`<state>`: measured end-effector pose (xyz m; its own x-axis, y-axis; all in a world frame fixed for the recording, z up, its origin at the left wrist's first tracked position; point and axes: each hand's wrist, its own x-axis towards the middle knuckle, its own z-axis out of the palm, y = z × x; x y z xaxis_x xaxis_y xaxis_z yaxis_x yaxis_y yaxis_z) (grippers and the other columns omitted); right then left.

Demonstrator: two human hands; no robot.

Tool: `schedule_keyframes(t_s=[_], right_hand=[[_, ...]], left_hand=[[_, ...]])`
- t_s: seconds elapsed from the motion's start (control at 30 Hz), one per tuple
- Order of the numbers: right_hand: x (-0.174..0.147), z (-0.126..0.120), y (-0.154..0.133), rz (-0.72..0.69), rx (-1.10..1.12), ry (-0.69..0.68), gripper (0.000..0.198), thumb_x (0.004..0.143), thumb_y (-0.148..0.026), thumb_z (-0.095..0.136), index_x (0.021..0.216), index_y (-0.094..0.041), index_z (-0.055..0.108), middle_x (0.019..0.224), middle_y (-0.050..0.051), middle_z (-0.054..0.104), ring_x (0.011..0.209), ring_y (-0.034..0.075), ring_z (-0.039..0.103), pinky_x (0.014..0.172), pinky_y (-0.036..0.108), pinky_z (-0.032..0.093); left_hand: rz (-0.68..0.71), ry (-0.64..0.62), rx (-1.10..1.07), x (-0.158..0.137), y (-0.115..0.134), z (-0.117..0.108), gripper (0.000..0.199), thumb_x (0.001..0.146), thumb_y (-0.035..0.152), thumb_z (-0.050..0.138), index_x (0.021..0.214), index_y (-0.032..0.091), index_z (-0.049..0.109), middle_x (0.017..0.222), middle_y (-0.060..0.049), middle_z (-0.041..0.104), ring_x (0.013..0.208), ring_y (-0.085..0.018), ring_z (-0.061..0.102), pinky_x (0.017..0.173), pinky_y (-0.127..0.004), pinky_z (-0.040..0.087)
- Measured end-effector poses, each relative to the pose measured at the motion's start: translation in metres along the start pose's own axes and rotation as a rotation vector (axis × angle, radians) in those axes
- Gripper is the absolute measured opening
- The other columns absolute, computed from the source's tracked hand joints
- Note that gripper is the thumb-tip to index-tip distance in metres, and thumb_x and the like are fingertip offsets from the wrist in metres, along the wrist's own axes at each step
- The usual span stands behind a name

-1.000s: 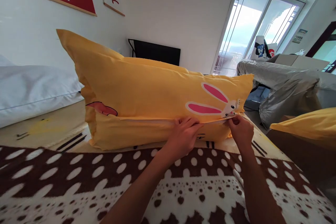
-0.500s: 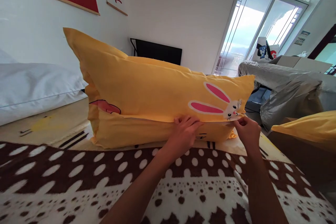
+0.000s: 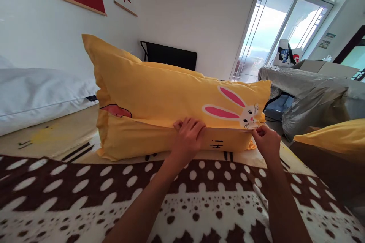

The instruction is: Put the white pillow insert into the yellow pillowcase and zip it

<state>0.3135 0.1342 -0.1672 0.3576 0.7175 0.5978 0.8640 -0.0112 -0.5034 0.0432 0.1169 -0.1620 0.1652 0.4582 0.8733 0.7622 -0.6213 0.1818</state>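
I have the plump yellow fabric pillow with a printed rabbit (image 3: 159, 93) straight ahead at 12 o'clock, resting on cream printed bedding (image 3: 71, 129) beyond the brown-and-white patterned plush blanket (image 3: 71, 212). It seems propped on its long side, which presents the long edge of its yellow cloth flap (image 3: 159, 124) to me.

My right hand (image 3: 268, 142), at the pillow's 4 o'clock just below the rabbit's chin, has a narrow grip: thumb and fingers pinch the flap's edge. I judge that this anchors the far end. My left hand (image 3: 189, 134) sits at 6 o'clock, fingers bent over the same edge; the fingertips are partly hidden, so I cannot tell whether that grip is closed. Between them the edge runs nearly straight, probably because the hands are set apart along it.

The smooth white cushion (image 3: 42, 89) lies at 10 o'clock and the loose yellow cloth piece (image 3: 336, 136) at 2, both away from my fingers, leaving the hands unobstructed.
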Motion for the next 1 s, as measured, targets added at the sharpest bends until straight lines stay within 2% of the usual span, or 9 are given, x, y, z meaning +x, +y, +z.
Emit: schedule_keyframes(t_s=[0.17, 0.5, 0.77, 0.87, 1.0], right_hand=[[-0.001, 0.008, -0.001, 0.027, -0.024, 0.006, 0.026, 0.07, -0.042, 0.048, 0.062, -0.02, 0.059, 0.059, 0.005, 0.063, 0.058, 0.019, 0.054, 0.056, 0.028, 0.029], [0.005, 0.008, 0.008, 0.08, -0.004, 0.02, 0.026, 0.067, -0.042, 0.048, 0.061, -0.02, 0.06, 0.059, 0.005, 0.063, 0.059, 0.02, 0.054, 0.056, 0.028, 0.03], [0.007, 0.011, 0.01, -0.038, 0.064, -0.128, 0.034, 0.069, -0.048, 0.046, 0.06, -0.019, 0.06, 0.057, 0.005, 0.062, 0.056, 0.019, 0.054, 0.055, 0.028, 0.03], [0.004, 0.011, 0.006, -0.103, 0.038, -0.111, 0.033, 0.072, -0.045, 0.044, 0.061, -0.018, 0.06, 0.057, 0.006, 0.061, 0.057, 0.019, 0.053, 0.055, 0.028, 0.029], [-0.006, 0.01, -0.009, -0.142, -0.053, -0.065, 0.022, 0.07, -0.034, 0.045, 0.06, -0.018, 0.056, 0.056, 0.005, 0.059, 0.055, 0.016, 0.049, 0.054, 0.027, 0.025]], left_hand=[[-0.002, -0.015, 0.02, -0.001, 0.006, -0.001, 0.017, 0.092, 0.02, 0.042, 0.078, 0.017, 0.052, 0.077, -0.001, 0.057, 0.078, -0.016, 0.046, 0.078, -0.033, 0.025], [0.059, -0.027, 0.035, 0.0, 0.005, 0.002, 0.017, 0.092, 0.018, 0.041, 0.077, 0.016, 0.049, 0.075, -0.001, 0.053, 0.076, -0.016, 0.045, 0.076, -0.032, 0.028], [0.18, 0.039, 0.12, 0.001, 0.0, 0.003, 0.012, 0.09, 0.013, 0.043, 0.079, 0.015, 0.049, 0.081, -0.005, 0.057, 0.077, -0.018, 0.045, 0.072, -0.031, 0.035], [0.185, 0.04, 0.131, 0.0, 0.0, 0.005, 0.013, 0.09, 0.014, 0.043, 0.078, 0.016, 0.049, 0.076, -0.004, 0.055, 0.074, -0.017, 0.044, 0.069, -0.03, 0.035], [0.177, 0.005, 0.12, 0.0, 0.0, 0.006, 0.017, 0.092, 0.015, 0.04, 0.077, 0.016, 0.048, 0.073, -0.003, 0.055, 0.073, -0.017, 0.044, 0.068, -0.03, 0.036]])
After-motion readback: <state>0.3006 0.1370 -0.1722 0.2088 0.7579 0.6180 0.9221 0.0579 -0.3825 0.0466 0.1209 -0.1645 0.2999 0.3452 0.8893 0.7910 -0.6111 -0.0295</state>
